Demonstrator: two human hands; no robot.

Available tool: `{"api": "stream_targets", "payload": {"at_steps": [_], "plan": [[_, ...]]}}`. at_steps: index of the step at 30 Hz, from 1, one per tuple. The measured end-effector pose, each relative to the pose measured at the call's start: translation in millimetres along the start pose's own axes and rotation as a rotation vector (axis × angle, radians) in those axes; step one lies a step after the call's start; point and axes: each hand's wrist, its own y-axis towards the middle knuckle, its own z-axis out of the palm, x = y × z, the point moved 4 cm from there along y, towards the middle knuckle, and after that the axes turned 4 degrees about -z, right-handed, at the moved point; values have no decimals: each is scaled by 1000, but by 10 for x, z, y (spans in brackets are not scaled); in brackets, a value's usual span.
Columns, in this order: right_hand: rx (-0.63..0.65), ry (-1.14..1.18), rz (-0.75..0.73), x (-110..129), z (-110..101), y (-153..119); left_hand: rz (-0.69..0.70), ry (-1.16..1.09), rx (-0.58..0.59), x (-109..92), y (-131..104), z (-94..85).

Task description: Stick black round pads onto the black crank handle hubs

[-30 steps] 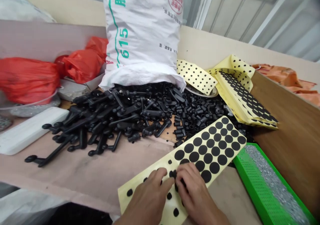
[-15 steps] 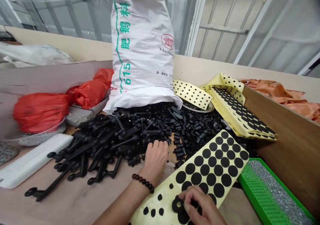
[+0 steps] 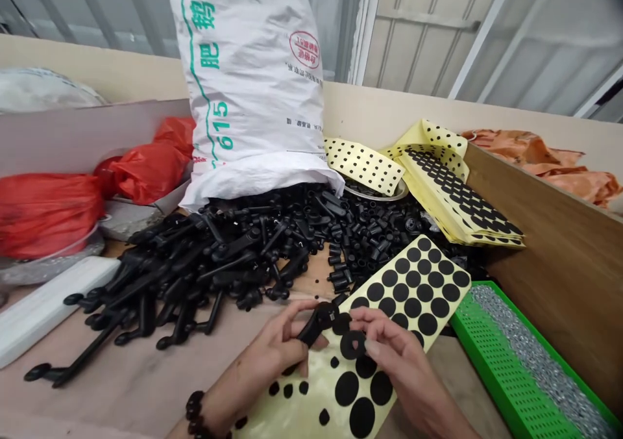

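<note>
My left hand (image 3: 280, 345), a dark beaded bracelet at its wrist, is closed on a black plastic crank handle (image 3: 315, 325). Pinched between the thumb and fingers of my right hand (image 3: 402, 361) is a round black sticker (image 3: 350, 344) with a hole in its middle. The two pieces are close together above a yellow sticker sheet (image 3: 292, 416). Rows of round black stickers cover much of that sheet, while small black dots lie on its bare lower left part.
A pile of black crank handles (image 3: 195, 270) spreads below a white sack (image 3: 253, 82). Small black caps (image 3: 374, 231) lie beside it. On the right are a green basket (image 3: 506, 354) of small metal pieces, folded sticker sheets (image 3: 462, 199) and a wooden board (image 3: 559, 276). Red bags (image 3: 48, 212) stand left.
My left hand has come back from the pile with a crank handle in it. My right hand has lifted the ring sticker up towards it. The camera view has shifted.
</note>
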Motion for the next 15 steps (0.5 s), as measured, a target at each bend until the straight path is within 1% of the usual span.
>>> {"api": "stream_targets", "payload": {"at_steps": [1, 2, 4, 8, 11, 15], "plan": [[20, 12, 4, 24, 31, 7, -32, -119, 51, 13, -44, 58], [35, 15, 6, 41, 57, 12, -51, -179, 79, 20, -76, 103], [53, -2, 15, 53, 93, 15, -74, -218, 106, 35, -104, 165], [62, -36, 28, 23, 109, 0, -59, -171, 133, 86, -94, 209], [72, -34, 26, 4, 106, -6, -63, -134, 124, 132, -84, 208], [77, -47, 33, 4, 110, 2, -77, -144, 114, 113, -89, 213]]}}
